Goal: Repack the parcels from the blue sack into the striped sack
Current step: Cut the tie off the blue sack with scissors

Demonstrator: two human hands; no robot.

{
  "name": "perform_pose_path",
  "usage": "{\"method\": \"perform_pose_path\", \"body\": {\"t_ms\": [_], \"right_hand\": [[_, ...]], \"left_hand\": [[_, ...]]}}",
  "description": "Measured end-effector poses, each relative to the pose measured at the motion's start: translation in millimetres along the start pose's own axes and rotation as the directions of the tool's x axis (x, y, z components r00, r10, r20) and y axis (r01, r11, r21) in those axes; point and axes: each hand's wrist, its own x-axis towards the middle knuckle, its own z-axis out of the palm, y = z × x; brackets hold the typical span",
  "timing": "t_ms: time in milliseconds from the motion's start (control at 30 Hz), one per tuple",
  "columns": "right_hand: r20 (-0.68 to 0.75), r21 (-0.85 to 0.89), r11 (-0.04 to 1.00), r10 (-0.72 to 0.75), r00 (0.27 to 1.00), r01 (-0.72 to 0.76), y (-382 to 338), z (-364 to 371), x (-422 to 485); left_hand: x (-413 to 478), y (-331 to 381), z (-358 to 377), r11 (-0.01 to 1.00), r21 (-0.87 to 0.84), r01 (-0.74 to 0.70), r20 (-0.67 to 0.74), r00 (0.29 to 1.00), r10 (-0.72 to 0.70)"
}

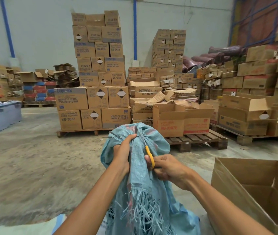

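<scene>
Warehouse floor, carton pallets behind: your left hand point(123, 150) clenched the blue sack point(145, 189) at its tied neck to keep it taut while your right hand point(166, 169) gripped orange-handled scissors point(149, 156), blades at the tie.

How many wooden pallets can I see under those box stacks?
4 at least: one pallet beneath the foam cleaner boxes, one centre-right, one far right, one far left. Others may be hidden.
</scene>
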Motion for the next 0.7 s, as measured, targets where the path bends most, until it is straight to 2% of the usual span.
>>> {"method": "perform_pose_path", "body": {"t_ms": [167,333,400,500,600,700], "right_hand": [[-0.021,-0.072,0.996,0.045,0.999,-0.047,4.3,0.3,-5.5],[-0.129,-0.324,0.927,0.157,0.979,-0.191,23.0,-13.7,-37.5],[-0.174,-0.292,0.924,0.204,0.963,-0.248,56.1,-12.9,-59.2],[-0.28,-0.072,0.954,0.26,0.924,-0.29,130.0,-4.6,-95.5],[-0.453,0.053,0.923,0.362,0.815,-0.381,213.9,9.7,-146.7],[-0.62,0.137,0.846,0.48,0.621,-0.516,295.3,28.7,-202.8]], "left_hand": [[11.3,-10.1,-6.6,1.0,0.001,0.028,-0.007,1.0,-0.028],[26.2,-33.8,-20.2,1.0,0.005,0.024,-0.134,0.991,-0.024],[38.2,-54.8,-31.2,0.998,0.017,0.068,-0.137,0.989,-0.065],[56.2,-76.1,-47.0,0.997,0.009,0.07,-0.148,0.987,-0.068],[51.6,-82.2,-51.5,0.995,0.008,0.104,-0.152,0.983,-0.102],[50.8,-93.8,-52.8,0.992,0.059,0.11,-0.158,0.982,-0.1]]}}
